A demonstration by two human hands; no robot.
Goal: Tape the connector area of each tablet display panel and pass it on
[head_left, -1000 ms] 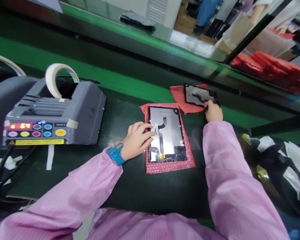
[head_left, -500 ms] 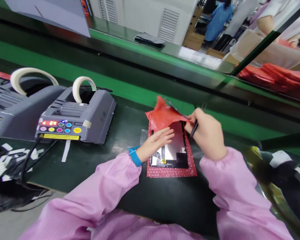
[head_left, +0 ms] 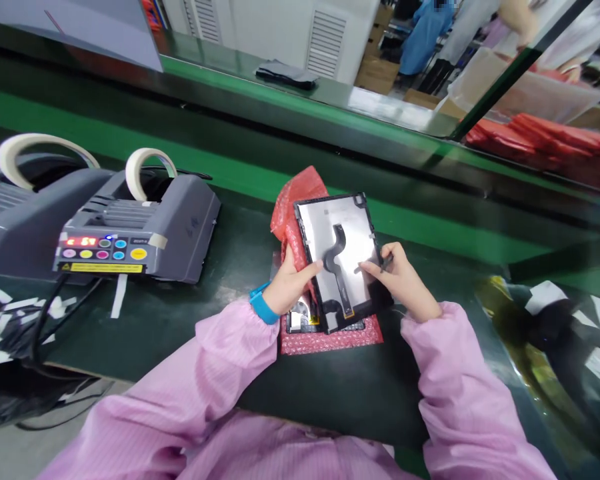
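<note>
I hold a flat display panel (head_left: 337,250) with a silver back and a black flex cable, tilted up above the bench. My left hand (head_left: 293,283) grips its left edge together with a red bubble-wrap sheet (head_left: 293,207) that sticks out behind it. My right hand (head_left: 403,280) pinches the panel's right edge, and a thin dark tool pokes out between its fingers. Under the raised panel a second panel (head_left: 303,319) lies on another red bubble-wrap sheet (head_left: 340,337), mostly hidden.
Two grey tape dispensers (head_left: 140,230) with tape rolls stand at the left, cables and paper scraps (head_left: 10,320) below them. A green conveyor edge (head_left: 230,170) runs behind. Red bags (head_left: 545,143) are stacked far right; dark clutter (head_left: 555,327) lies at right. People stand in the background.
My right hand brought the second panel and its red wrap from the far right over the lying panel. My left hand left the lying panel and took hold of the raised one.
</note>
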